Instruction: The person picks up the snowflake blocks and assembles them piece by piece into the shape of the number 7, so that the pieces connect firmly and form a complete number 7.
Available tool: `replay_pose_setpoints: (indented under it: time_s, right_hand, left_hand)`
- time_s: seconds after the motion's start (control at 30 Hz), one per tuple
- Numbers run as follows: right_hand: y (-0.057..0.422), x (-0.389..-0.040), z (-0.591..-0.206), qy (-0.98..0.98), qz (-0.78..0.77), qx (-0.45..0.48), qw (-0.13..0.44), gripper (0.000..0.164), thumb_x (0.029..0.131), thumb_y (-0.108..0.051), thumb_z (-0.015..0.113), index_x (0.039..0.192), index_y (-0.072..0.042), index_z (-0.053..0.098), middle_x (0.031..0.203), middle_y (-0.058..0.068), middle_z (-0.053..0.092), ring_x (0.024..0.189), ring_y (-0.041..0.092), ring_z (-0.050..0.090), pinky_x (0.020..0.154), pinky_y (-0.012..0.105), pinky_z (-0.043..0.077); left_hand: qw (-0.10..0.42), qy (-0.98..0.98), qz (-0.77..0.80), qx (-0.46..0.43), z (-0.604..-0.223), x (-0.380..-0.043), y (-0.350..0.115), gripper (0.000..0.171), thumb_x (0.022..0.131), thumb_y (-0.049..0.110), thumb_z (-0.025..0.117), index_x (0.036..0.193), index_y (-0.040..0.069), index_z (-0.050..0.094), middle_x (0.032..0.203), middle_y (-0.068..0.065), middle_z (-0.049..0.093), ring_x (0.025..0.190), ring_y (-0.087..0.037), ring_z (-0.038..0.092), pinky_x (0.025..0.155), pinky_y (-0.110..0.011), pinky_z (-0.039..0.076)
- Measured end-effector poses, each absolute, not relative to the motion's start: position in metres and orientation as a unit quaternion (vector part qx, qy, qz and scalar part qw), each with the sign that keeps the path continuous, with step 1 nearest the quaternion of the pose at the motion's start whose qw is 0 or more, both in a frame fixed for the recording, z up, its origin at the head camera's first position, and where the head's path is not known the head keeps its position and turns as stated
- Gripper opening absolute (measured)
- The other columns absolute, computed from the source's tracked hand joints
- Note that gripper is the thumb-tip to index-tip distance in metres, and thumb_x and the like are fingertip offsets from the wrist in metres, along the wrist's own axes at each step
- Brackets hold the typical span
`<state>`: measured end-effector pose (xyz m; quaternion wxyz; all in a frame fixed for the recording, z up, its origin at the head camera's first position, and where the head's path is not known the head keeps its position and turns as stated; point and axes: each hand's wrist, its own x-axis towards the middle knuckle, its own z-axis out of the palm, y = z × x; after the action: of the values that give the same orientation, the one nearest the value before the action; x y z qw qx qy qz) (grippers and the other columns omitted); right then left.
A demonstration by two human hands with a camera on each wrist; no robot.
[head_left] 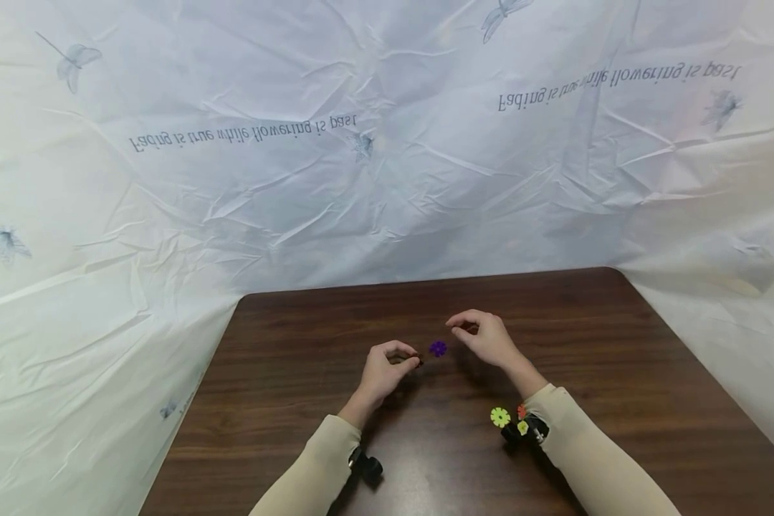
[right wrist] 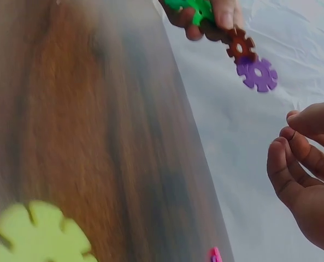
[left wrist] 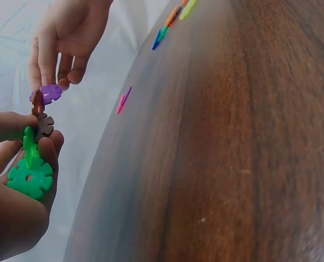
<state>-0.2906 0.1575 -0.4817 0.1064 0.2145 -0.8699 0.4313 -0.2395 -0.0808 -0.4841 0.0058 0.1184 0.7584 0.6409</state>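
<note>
My left hand (head_left: 382,369) pinches a short chain of notched interlocking plastic discs between thumb and fingers. In the left wrist view the chain runs from a green disc (left wrist: 30,179) through a brighter green one and a greyish one (left wrist: 44,126) to a brown disc and a purple disc (left wrist: 51,94) at the far end. The right wrist view shows the brown disc (right wrist: 240,47) joined to the purple disc (right wrist: 258,75), which sticks out past the left fingers. My right hand (head_left: 486,340) is held a little to the right of the purple disc, fingers loosely bent, nothing in them.
A yellow-green disc (head_left: 499,417) lies by the right wrist, with an orange disc (head_left: 521,411) and a small yellow piece (head_left: 522,428) partly behind the wrist camera. Pink and purple pieces (left wrist: 123,101) lie elsewhere on the brown wooden table (head_left: 284,430). White printed sheeting (head_left: 387,193) hangs around it.
</note>
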Motion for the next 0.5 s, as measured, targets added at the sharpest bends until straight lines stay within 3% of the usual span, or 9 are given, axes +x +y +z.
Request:
replay_pose_setpoints:
  time_s: [0.3,0.5]
  right_hand:
    - [0.171,-0.304,-0.483,-0.877,0.434,0.177,0.103,0.013,0.093,-0.017,0.067,0.106,-0.017,0.072,0.097,0.003,0.072,0.086,0.023,0.066,0.071,0.038,0.054]
    - [0.180,-0.313,-0.484,-0.883,0.432,0.148,0.107,0.014,0.093,-0.018,0.066,0.107,-0.014,0.071,0.094,0.005,0.070,0.082,0.020,0.064,0.068,0.035,0.051]
  left_hand:
    - [0.011,0.756,0.644,0.119,-0.482,-0.238,-0.084,0.012,0.084,-0.002,0.071,0.095,-0.008,0.069,0.091,-0.025,0.071,0.082,-0.052,0.063,0.072,-0.059,0.053]
    - [0.014,0.758,0.640,0.123,-0.484,-0.243,-0.084,0.012,0.085,-0.003,0.070,0.095,-0.009,0.069,0.092,-0.026,0.070,0.084,-0.052,0.063,0.074,-0.060,0.052]
